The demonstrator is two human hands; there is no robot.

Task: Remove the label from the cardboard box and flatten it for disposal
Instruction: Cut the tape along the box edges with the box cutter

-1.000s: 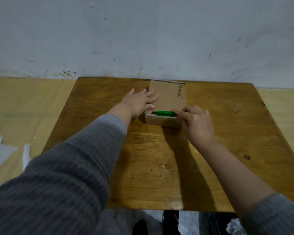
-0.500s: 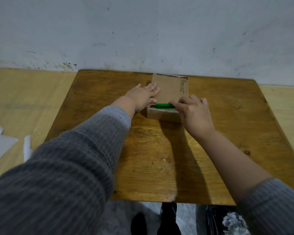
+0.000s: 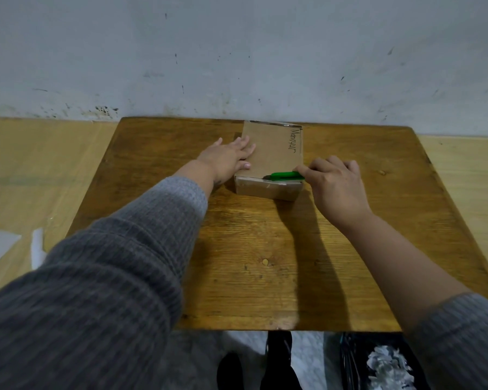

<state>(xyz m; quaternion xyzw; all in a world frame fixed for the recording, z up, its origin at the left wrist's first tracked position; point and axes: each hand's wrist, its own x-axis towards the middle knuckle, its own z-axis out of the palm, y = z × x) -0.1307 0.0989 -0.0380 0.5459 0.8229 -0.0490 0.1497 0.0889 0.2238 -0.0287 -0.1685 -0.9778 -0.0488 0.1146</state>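
A flat brown cardboard box lies at the far middle of the wooden table, with handwriting along its right side. My left hand presses flat against the box's left edge, fingers spread. My right hand holds a green utility knife laid along the box's near top edge, its tip pointing left at the seam. No label shows on the visible faces.
A grey wall stands right behind the table. White paper scraps lie on the floor at left. A black bin bag with crumpled paper sits below the table's near right edge.
My right hand has slid rightward along the box's near edge with the knife, exposing more of the green handle. The left hand stays on the box's left side.
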